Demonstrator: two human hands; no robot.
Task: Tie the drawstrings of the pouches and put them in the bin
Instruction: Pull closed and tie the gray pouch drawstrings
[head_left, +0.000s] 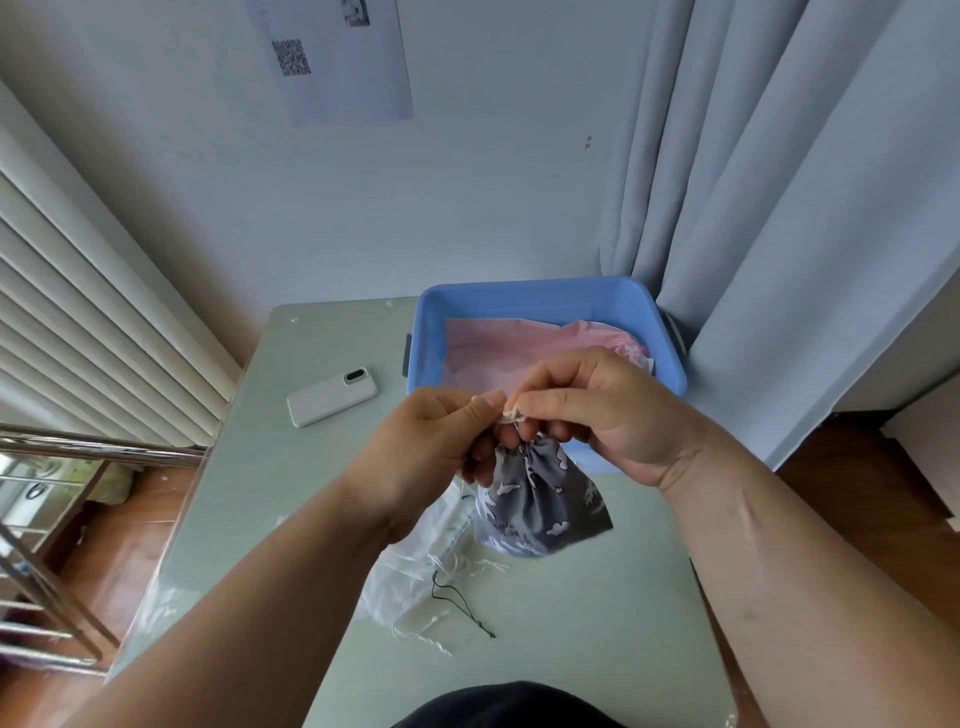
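Pouch (540, 499) grey with white clouds, neck gathered, hanging from drawstrings (511, 414)

One head-worn wide-angle view was recorded. It looked forward and steeply down from above the pale green rectangular tabletop (291, 493), close over both forearms. The frame reached the white wall (467, 197) ahead, with grey curtains (779, 208) at right. Straight edges bowed near the borders.

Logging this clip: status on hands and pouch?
Left hand and right hand pinching white drawstring of grey patterned fabric pouch, held above table. Blue plastic bin unobstructed.
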